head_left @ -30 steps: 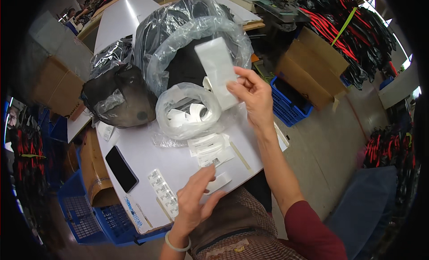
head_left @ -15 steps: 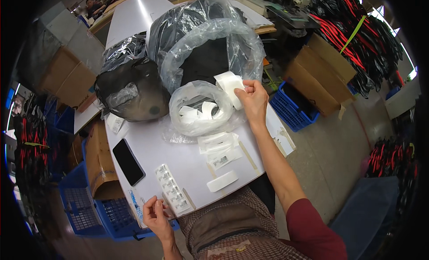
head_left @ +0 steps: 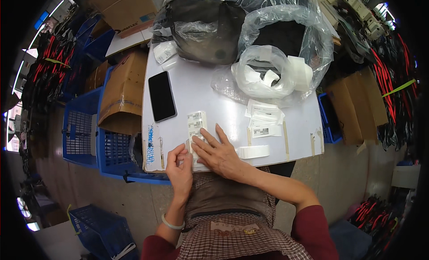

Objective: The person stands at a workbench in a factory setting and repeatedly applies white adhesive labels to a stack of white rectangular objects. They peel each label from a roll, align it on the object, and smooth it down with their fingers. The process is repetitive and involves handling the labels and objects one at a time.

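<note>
A strip of white printed labels (head_left: 196,122) lies near the table's front edge. My right hand (head_left: 220,156) rests on its near part, fingers stretched out and spread, hiding several labels. Right beside the strip's near end is my left hand (head_left: 179,174), its fingers curled in with the tips together; whatever they may hold is hidden. A small white stack of folded slips (head_left: 254,152) sits to the right of my right hand. Behind it, more printed labels (head_left: 266,119) lie in an overlapping pile. A dark phone (head_left: 162,97) lies left of the strip.
A rolled-down clear plastic bag (head_left: 248,83) holds white labels, with a white label stack (head_left: 300,73) against its right side. Black items in clear plastic (head_left: 205,34) fill the table's back. Blue baskets (head_left: 81,137) and a cardboard box (head_left: 123,99) stand left; another box (head_left: 355,110) stands right.
My right hand has let go of the white label stack beside the bag and come down onto the label strip. My left hand has come closer to the strip. The view has swung left.
</note>
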